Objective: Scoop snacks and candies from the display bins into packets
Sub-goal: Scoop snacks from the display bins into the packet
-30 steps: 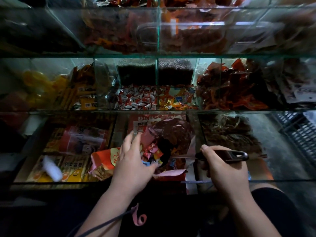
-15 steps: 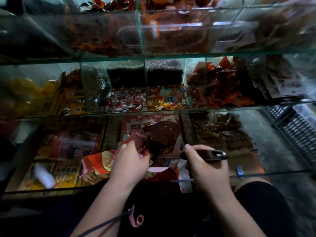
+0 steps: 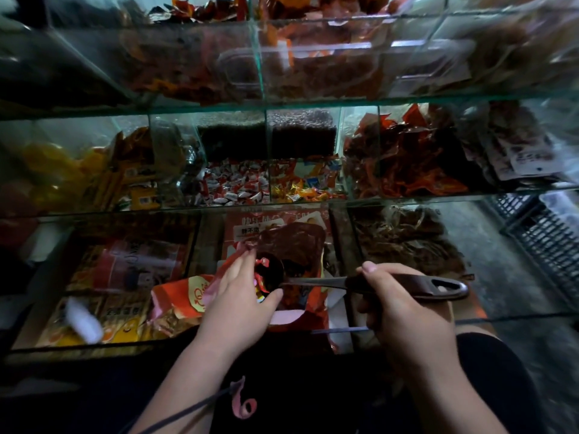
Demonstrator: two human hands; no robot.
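My right hand (image 3: 404,311) grips the dark handle of a scoop (image 3: 404,283), held level with its bowl pointing left. The bowl (image 3: 271,274) sits at the mouth of a reddish translucent packet (image 3: 294,245) and carries a few wrapped candies (image 3: 261,278). My left hand (image 3: 241,296) holds the packet's near edge open, with thumb and fingers on either side of the bowl. All this is over the lowest glass bin, in front of my lap.
Glass display bins (image 3: 282,205) rise in three tiers, holding wrapped candies (image 3: 238,189), red snack packs (image 3: 407,164) and yellow packs (image 3: 62,170). A red bag (image 3: 185,299) lies left of my left hand. A dark plastic crate (image 3: 545,233) stands on the floor at the right.
My left hand has closed from spread fingers onto the packet's edge. The scoop's bowl has come into the packet's mouth. The view has shifted slightly left and down.
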